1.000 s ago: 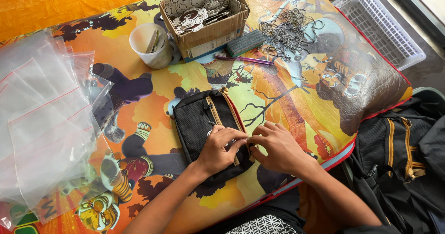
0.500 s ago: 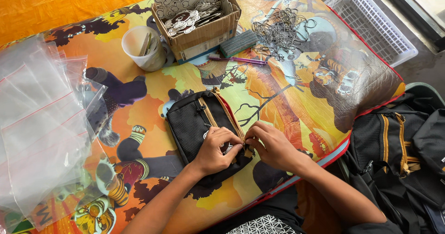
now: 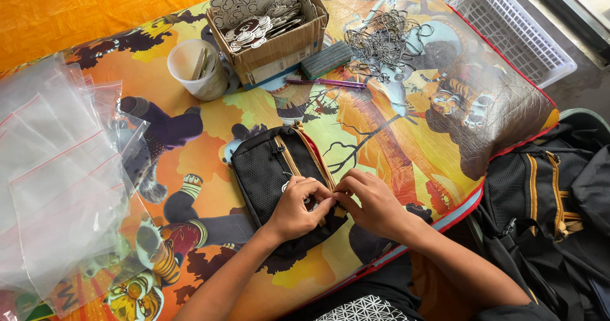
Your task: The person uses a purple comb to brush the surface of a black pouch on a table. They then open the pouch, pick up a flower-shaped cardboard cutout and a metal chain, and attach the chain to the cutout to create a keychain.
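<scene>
A black zip pouch [image 3: 273,175] with orange-tan trim lies on a bright cartoon-printed mat [image 3: 210,121]. My left hand [image 3: 297,206] rests on the pouch's near end, fingers curled and pinching at the zip line. My right hand [image 3: 375,201] meets it from the right, fingertips pressed to the same spot on the zip. A small round piece shows between my left fingers, too small to name. Both hands touch each other over the pouch.
A cardboard box [image 3: 273,25] of round tags stands at the back, a white cup [image 3: 194,70] to its left. Wire hooks [image 3: 384,41], a grey block [image 3: 326,59] and a purple pen [image 3: 333,82] lie nearby. Clear bags [image 3: 57,175] lie left; a white basket [image 3: 508,25] and black backpack [image 3: 546,200] sit right.
My hands stay pinched at the pouch's zip with only small finger shifts. The camera view has drifted slightly; nothing on the mat has moved.
</scene>
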